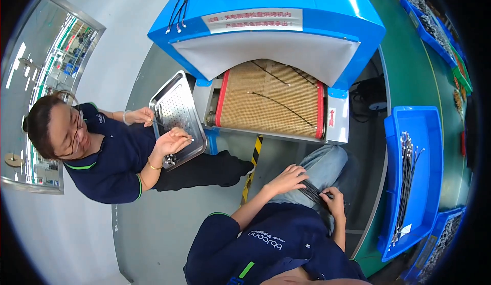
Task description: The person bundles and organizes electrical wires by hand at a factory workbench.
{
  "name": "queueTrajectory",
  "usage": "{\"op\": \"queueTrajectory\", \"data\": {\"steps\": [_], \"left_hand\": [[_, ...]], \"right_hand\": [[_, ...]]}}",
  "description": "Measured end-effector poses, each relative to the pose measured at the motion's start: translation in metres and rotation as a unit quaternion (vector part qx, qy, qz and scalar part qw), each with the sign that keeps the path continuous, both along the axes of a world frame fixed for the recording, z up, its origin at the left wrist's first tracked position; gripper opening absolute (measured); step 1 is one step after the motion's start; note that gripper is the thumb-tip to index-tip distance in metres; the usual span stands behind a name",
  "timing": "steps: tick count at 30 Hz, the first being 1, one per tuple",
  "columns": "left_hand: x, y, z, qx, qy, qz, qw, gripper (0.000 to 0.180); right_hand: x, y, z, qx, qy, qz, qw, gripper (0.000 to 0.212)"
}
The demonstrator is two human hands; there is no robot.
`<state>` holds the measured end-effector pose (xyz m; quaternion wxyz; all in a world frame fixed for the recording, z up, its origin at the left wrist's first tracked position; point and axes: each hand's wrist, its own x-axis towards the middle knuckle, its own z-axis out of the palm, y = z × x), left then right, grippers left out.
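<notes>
A bundle of thin black cables (313, 192) lies across my lap, over the light blue jeans. My left hand (287, 179) is curled over its upper left end, fingers close together. At the other end my right hand (333, 201) grips the bundle between thumb and fingers. Part of the cables is hidden under both hands. Ahead of me, several black cables (284, 106) lie spread on the tan mesh conveyor belt (245, 118), which comes out of a blue machine (169, 16).
At left a co-worker (123, 141) handles a thin dark cable over a perforated metal tray (197, 131). A blue bin (427, 182) with bundled cables (407, 167) stands on the green bench at right. More cables (181, 11) lie on the machine's top.
</notes>
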<state>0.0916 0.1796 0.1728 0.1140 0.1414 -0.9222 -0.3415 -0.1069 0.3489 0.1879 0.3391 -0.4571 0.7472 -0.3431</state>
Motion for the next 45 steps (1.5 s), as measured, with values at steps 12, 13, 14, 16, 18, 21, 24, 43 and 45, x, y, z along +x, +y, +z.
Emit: {"op": "queueTrajectory", "data": {"steps": [12, 13, 14, 16, 18, 21, 24, 43, 45], "left_hand": [[0.023, -0.010, 0.011, 0.018, 0.034, 0.020, 0.999, 0.014], [0.022, -0.010, 0.013, 0.008, 0.036, 0.028, 0.999, 0.014], [0.022, -0.011, 0.016, 0.008, 0.035, 0.028, 0.999, 0.014], [0.022, -0.013, 0.022, 0.011, 0.017, 0.019, 1.000, 0.013], [0.021, -0.015, 0.029, 0.024, 0.014, 0.015, 1.000, 0.013], [0.024, -0.022, 0.034, 0.053, 0.012, 0.020, 0.998, 0.015], [0.016, -0.017, 0.035, 0.081, 0.054, 0.014, 0.995, 0.017], [-0.005, -0.009, 0.056, 0.179, 0.085, -0.007, 0.980, 0.019], [-0.005, -0.007, 0.057, 0.216, 0.067, -0.007, 0.974, 0.020]], "right_hand": [[0.016, -0.011, 0.016, -0.138, 0.106, 0.036, 0.984, 0.011], [0.015, -0.010, 0.020, -0.062, 0.019, -0.007, 0.998, 0.011], [0.014, -0.009, 0.025, 0.015, -0.068, -0.049, 0.996, 0.012], [0.010, -0.009, 0.040, 0.023, -0.055, -0.054, 0.997, 0.013], [0.004, -0.009, 0.051, 0.009, -0.010, -0.016, 1.000, 0.012], [-0.006, -0.007, 0.061, -0.054, -0.001, -0.026, 0.998, 0.017], [-0.008, -0.014, 0.066, -0.088, 0.046, -0.007, 0.995, 0.017], [0.029, -0.057, 0.063, -0.209, 0.124, 0.086, 0.966, 0.014], [0.027, -0.055, 0.060, -0.210, 0.122, 0.082, 0.967, 0.014]]}}
